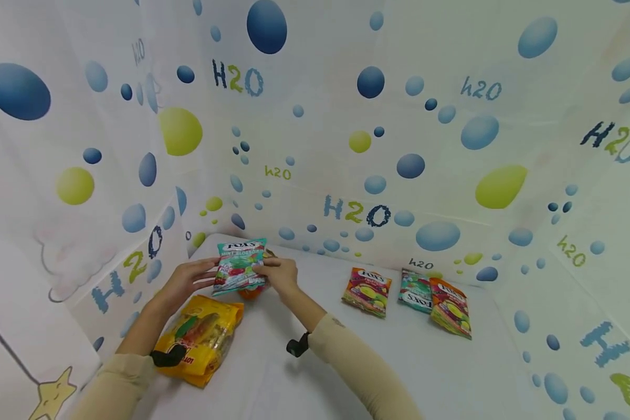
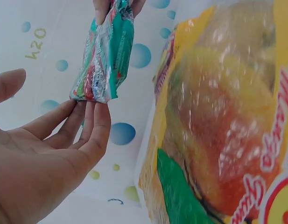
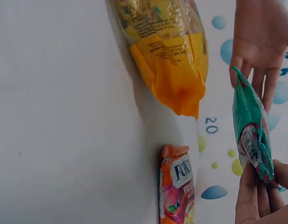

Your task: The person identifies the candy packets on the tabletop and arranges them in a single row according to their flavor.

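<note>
A teal Fox's Mint Blossom candy bag (image 1: 238, 265) is held up over the far left of the table. My right hand (image 1: 281, 276) pinches its right edge between thumb and fingers. At the opposite edge is my left hand (image 1: 185, 282); in the left wrist view its straight fingertips meet the bag's end, and the thumb stands apart. Below the left forearm lies a large yellow mango gummy bag (image 1: 210, 329). An orange Fox's candy bag (image 3: 176, 186) rests behind the teal one, mostly hidden in the head view.
On the table's right side lie an orange Fox's bag (image 1: 367, 291), a teal Fox's bag (image 1: 416, 290) and another orange bag (image 1: 450, 308) overlapping it. White curtains (image 1: 325, 140) with blue and green drops enclose the white table (image 1: 315, 361).
</note>
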Tool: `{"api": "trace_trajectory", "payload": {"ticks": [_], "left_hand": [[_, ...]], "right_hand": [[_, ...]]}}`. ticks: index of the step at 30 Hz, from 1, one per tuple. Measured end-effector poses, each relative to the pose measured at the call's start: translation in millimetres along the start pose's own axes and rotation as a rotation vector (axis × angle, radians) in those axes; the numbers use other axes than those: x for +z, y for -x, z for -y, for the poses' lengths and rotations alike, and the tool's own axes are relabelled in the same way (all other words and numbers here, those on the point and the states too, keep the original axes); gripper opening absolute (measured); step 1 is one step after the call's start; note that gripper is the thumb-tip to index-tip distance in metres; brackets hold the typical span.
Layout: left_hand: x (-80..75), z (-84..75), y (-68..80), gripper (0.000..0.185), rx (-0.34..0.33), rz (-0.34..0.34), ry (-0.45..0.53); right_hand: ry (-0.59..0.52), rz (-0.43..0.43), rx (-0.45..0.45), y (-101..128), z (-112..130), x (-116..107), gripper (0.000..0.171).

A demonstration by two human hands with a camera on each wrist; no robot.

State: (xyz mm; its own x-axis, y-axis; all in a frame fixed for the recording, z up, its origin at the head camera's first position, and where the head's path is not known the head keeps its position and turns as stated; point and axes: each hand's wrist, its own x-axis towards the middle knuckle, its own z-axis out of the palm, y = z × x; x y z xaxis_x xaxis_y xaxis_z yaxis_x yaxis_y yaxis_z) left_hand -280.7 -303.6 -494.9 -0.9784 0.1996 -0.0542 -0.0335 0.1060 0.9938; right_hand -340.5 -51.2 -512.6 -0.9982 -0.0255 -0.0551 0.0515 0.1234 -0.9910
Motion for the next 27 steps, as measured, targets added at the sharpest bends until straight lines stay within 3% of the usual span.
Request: {"api": "trace_trajectory", "payload": {"ticks": [8, 17, 27], "left_hand": [[15.4, -9.1, 5.2, 0.064, 0.011, 0.01, -0.047], [33.4, -11.6, 12.3, 0.06, 0.037, 0.016, -0.156], [54.3, -24.7, 22.4, 0.059, 0.066, 0.002, -0.236]], "right_hand": [[-0.182, 0.062, 0.031, 16.0, 5.1, -18.4, 0.019], [-0.209, 0.069, 0.004, 38.9, 5.4, -36.7, 0.018], [-0.237, 0.069, -0.028, 55.2, 6.2, -52.3, 0.021]]}}
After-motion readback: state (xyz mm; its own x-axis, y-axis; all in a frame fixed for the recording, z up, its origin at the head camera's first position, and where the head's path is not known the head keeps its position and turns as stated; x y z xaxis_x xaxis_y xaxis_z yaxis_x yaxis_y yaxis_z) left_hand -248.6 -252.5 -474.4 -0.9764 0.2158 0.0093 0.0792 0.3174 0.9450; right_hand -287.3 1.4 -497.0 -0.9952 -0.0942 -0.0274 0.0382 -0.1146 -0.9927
